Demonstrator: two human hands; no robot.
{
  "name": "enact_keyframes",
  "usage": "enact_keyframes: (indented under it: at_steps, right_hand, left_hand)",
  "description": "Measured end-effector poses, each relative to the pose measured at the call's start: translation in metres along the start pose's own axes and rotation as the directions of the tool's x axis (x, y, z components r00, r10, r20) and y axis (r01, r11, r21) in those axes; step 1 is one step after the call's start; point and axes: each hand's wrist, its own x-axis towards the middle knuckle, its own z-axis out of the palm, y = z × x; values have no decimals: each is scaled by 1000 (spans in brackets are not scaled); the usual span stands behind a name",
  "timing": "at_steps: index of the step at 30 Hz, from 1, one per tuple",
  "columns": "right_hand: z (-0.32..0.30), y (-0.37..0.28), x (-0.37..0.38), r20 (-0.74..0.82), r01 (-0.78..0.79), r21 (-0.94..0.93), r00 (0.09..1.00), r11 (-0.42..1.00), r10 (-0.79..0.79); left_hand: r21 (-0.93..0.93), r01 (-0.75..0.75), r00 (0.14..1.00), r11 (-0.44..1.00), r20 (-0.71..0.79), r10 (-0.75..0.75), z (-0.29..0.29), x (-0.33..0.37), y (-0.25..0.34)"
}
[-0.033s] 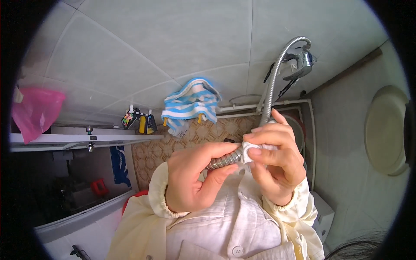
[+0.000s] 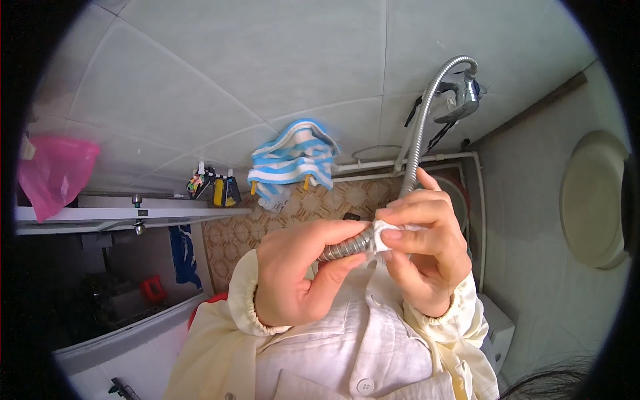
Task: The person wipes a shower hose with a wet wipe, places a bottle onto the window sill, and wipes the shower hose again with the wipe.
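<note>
In front of my chest my left hand (image 2: pixel 297 270) is closed on a ribbed metal shower hose (image 2: pixel 347 248), gripped between thumb and fingers. A small white wad (image 2: pixel 384 235), which looks like tissue or cloth, is pinched in my right hand (image 2: pixel 430 243) and pressed against the hose just beside my left fingertips. Beyond my right hand the hose continues (image 2: pixel 415 150), rising to the chrome mixer tap (image 2: pixel 460 100) on the wall. The hose's free end is hidden behind my hands.
A blue-and-white striped towel (image 2: pixel 297 160) hangs on the far wall. To the left are a pink plastic bag (image 2: pixel 60 173), a white shelf edge (image 2: pixel 180 213) and small hanging brushes (image 2: pixel 227 190). White pipes (image 2: pixel 373 165) run low along the wall; a beige oval object (image 2: pixel 593 200) is at right.
Both hands keep almost the same place and grip. The white wad has shifted very slightly against the hose.
</note>
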Motion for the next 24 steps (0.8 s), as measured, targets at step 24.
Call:
enact_keyframes:
  at_steps: [24]
  right_hand:
    - [-1,9,5,45,-114,297,993,948,106]
  left_hand:
    - [204,-139,978,969,-127,167,19,4,-7]
